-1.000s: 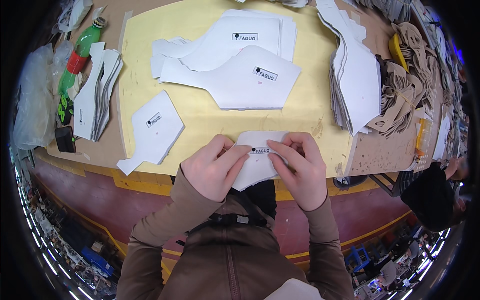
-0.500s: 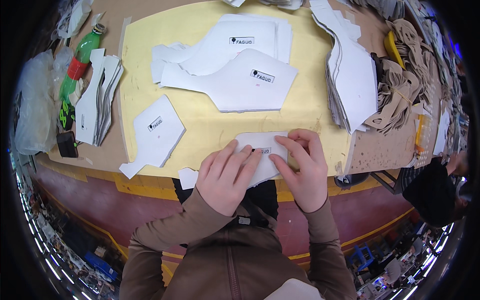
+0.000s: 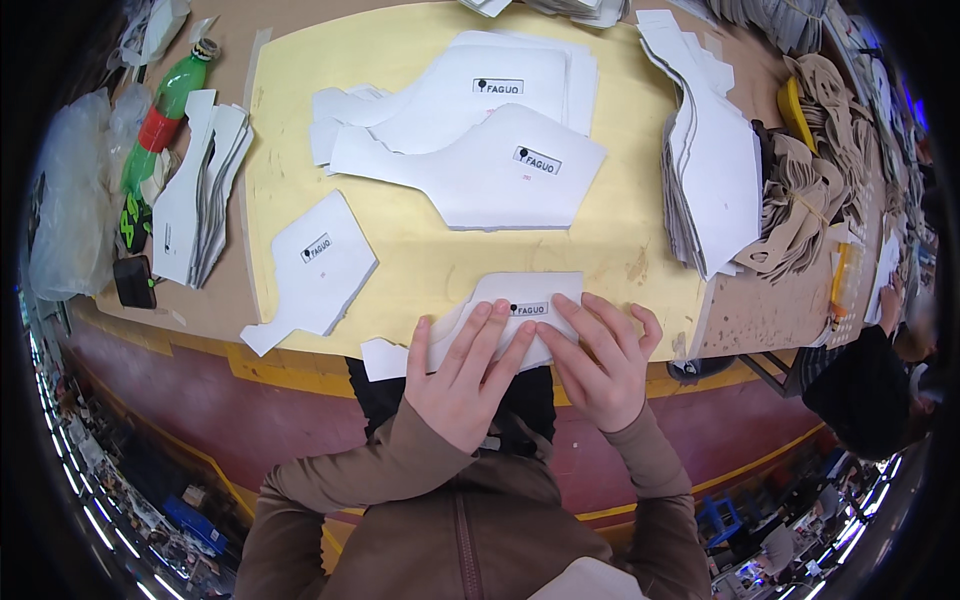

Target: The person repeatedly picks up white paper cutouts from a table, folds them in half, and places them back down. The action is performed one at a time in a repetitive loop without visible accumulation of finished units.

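Observation:
A white cut piece with a small printed label (image 3: 520,295) lies at the near edge of the yellow mat (image 3: 420,235), overhanging the table edge. My left hand (image 3: 465,375) rests flat on it with fingers spread. My right hand (image 3: 600,360) presses flat on its right part, fingers apart. Neither hand grips it.
Another white labelled piece (image 3: 315,265) lies to the left, and a pile of larger ones (image 3: 470,150) farther back. Stacks of white pieces stand at left (image 3: 200,200) and right (image 3: 710,170). Tan cut shapes (image 3: 810,190), a green bottle (image 3: 165,110) and a person (image 3: 870,390) at right.
My hands have gone from pinching the white piece to lying flat on it, and the piece now sits a little farther onto the mat.

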The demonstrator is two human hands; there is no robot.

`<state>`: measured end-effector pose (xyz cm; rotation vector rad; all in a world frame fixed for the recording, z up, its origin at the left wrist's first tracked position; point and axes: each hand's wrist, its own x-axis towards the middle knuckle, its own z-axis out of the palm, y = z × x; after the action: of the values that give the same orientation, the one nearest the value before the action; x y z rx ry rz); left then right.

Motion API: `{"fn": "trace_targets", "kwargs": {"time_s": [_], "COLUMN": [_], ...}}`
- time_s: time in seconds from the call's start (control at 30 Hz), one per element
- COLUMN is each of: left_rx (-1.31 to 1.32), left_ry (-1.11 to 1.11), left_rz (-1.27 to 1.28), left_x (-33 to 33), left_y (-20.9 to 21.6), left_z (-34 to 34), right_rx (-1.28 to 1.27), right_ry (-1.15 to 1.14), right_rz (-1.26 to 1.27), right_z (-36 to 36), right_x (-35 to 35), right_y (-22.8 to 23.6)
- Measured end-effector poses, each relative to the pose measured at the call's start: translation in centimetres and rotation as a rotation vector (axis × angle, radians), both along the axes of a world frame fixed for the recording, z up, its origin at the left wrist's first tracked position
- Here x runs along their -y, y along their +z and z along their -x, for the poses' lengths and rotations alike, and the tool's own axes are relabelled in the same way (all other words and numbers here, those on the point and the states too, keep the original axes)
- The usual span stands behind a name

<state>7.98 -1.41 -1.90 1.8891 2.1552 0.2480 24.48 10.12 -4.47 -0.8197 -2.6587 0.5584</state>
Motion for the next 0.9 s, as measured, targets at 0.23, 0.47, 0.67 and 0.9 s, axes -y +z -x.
{"fn": "trace_targets", "kwargs": {"time_s": [0.23, 0.47, 0.67, 0.9], "left_rx": [-0.009, 0.030, 0.088, 0.123], "left_ry": [-0.037, -0.010, 0.002, 0.034], "left_rz": [0.026, -0.006, -0.023, -0.070], "left_x": [0.34, 0.17, 0.20, 0.09], "left_y": [-0.05, -0.27, -0.12, -0.27], "left_z": [0.30, 0.17, 0.60, 0.69], "right_rx": [0.043, 0.068, -0.045, -0.040], "right_ry": [0.014, 0.022, 0.064, 0.074], "right_rz": [-0.041, -0.039, 0.061, 0.047], "right_z": [0.08, -0.07, -0.34, -0.30], "right_x": [0.12, 0.32, -0.21, -0.37], "right_y": [-0.11, -0.11, -0.65, -0.39]}}
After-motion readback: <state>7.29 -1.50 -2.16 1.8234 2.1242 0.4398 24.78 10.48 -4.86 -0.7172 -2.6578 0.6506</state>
